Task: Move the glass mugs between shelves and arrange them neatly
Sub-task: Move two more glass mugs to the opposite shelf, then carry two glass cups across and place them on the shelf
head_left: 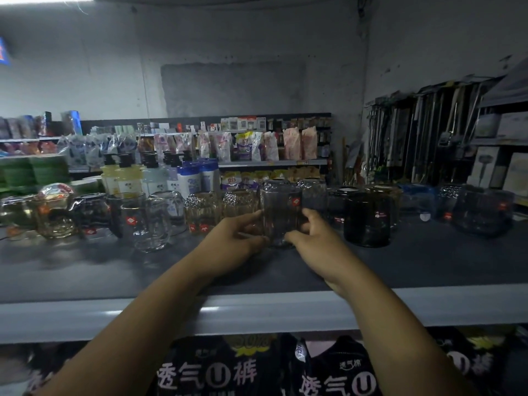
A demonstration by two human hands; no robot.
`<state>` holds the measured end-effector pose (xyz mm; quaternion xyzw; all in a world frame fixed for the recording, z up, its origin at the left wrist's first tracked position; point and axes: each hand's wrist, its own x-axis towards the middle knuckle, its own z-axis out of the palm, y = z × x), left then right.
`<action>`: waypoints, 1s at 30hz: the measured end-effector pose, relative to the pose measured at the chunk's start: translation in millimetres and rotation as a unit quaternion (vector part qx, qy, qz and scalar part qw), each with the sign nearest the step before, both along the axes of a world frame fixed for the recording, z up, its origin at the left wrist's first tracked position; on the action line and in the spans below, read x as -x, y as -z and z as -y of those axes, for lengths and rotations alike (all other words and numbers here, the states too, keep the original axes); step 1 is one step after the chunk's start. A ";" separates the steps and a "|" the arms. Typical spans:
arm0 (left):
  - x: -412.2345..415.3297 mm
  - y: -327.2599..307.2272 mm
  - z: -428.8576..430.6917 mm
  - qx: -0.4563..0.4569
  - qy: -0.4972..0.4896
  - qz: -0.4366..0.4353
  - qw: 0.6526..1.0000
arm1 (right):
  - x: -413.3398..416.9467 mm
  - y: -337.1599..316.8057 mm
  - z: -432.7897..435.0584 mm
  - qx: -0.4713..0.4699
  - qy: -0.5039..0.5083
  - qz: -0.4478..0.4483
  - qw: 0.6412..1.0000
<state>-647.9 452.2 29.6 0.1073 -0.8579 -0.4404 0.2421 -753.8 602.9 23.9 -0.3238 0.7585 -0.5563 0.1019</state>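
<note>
A clear ribbed glass mug [281,214] with a red sticker stands upright on the grey top shelf [257,307], in the middle of a row of glassware. My left hand [237,238] grips its left side and my right hand [311,235] grips its right side near the base. To its left stand two amber textured glasses [201,212] and a clear handled mug [148,224]. To its right sits a dark smoked glass mug [367,220]. More mugs stand behind it, partly hidden.
Further glasses [54,215] crowd the shelf's far left, and dark ones [483,212] the far right. Pump bottles [123,175] and refill pouches fill the aisle behind. Black packages [257,367] hang below the shelf edge. The shelf's front strip is bare.
</note>
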 end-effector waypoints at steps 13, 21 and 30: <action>-0.4 -1.1 2.7 -0.020 0.021 -0.002 1.000 | -6.1 -1.6 -0.6 0.013 -0.012 -0.004 1.000; -50.7 -18.7 20.5 0.152 -0.045 -0.006 0.987 | -37.1 -13.0 -11.8 -0.129 0.090 -0.237 0.959; -232.2 -7.1 83.4 0.289 -0.118 -0.001 0.950 | -205.3 -29.1 53.9 -0.180 -0.004 -0.367 0.913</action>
